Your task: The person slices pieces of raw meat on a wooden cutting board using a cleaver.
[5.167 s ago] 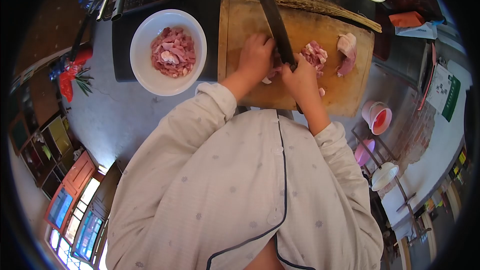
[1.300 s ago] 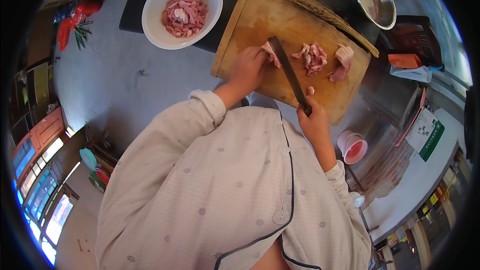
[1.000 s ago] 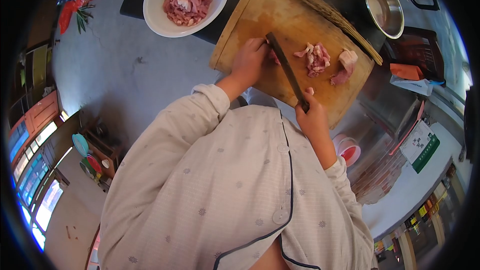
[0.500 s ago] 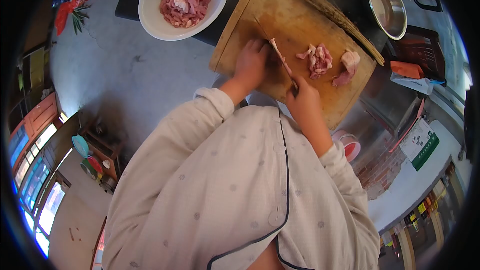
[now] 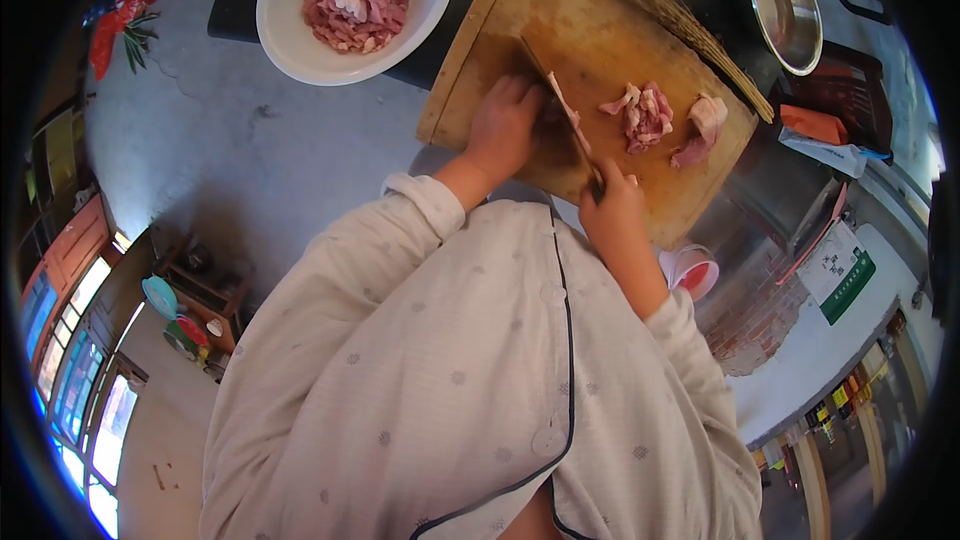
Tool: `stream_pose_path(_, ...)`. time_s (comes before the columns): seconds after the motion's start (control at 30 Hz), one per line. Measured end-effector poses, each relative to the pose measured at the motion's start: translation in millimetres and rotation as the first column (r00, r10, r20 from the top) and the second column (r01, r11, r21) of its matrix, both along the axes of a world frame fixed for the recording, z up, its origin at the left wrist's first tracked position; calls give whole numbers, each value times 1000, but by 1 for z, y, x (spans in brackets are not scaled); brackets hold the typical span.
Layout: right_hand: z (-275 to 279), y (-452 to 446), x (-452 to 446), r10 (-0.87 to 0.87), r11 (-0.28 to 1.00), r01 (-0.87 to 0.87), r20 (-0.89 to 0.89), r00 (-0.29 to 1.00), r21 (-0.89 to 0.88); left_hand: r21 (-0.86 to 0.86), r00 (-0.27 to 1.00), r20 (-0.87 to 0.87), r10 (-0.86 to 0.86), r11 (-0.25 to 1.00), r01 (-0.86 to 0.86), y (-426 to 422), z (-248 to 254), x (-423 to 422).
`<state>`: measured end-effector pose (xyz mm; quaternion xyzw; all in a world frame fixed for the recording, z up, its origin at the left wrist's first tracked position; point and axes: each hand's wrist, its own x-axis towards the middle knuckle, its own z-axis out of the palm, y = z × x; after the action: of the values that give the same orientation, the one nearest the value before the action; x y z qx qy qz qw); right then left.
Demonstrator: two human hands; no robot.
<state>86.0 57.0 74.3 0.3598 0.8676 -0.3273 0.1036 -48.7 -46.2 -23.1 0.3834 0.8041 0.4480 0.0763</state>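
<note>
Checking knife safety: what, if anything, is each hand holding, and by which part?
The right hand grips the knife by its handle; whether the left hand holds anything cannot be told.

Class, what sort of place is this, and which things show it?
Probably a kitchen, perhaps a home one: raw meat lies on a wooden chopping board, beside a white bowl of cut meat pieces.

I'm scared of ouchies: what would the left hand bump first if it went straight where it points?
Probably the knife: its blade crosses just ahead of the left hand. I can't tell how much gap there is.
</note>
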Motion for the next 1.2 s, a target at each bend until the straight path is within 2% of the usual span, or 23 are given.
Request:
stream_pose_path(0.07,11,-5,31,-73,993,70,-26,997,-96,85,1000,14,-4,996,3,0,1,-3)
stream_pose_path(0.1,15,-7,33,-62,995,69,90,994,-77,72,1000,29,-2,997,0,-1,1,-3)
stream_pose_path(0.2,4,-9,-1,96,986,-83,-83,992,148,48,999,49,-19,999,17,-3,2,-1)
stream_pose_path(0.27,-13,-5,-45,27,997,-28,10,1000,74,46,999,25,-33,998,31,-3,3,-3)
stream_pose_path(0.37,-19,-3,-80,57,996,-54,-39,998,72,63,1000,2,-12,998,12,-2,1,-2)
stream_pose_path(0.47,-8,4,-50,67,997,-63,-113,991,43,4,998,23,-64,998,64,-6,4,-4)
stream_pose_path(0.53,-3,7,-7,29,1000,-30,62,998,6,-1,998,55,-41,999,41,-4,4,-5)
stream_pose_path(0.63,6,-3,30,-36,999,37,-11,999,27,76,999,49,-20,997,16,-3,0,-4)
stream_pose_path(0.73,-14,2,0,-26,998,31,-81,996,61,103,999,36,-32,994,28,-3,-2,-3)
stream_pose_path(0.83,-19,17,-48,-65,998,64,-161,985,-14,98,997,44,-59,994,55,-4,-1,-4)
stream_pose_path(0.93,-21,50,-38,-237,945,219,-47,970,-244,124,995,9,-99,987,97,-4,1,-6)
stream_pose_path(0.97,-20,55,-30,-202,972,190,-88,975,-137,133,994,-14,-107,985,108,-4,1,-8)
stream_pose_path(1.07,-20,67,-6,-287,950,285,5,958,-129,97,998,15,-59,994,57,-4,5,-6)
stream_pose_path(1.1,-3,60,-8,-312,931,316,50,949,-184,90,999,6,-44,995,43,-4,7,-6)
stream_pose_path(1.2,9,39,3,-229,970,219,-91,969,-104,66,999,-13,-44,997,45,-4,9,-4)
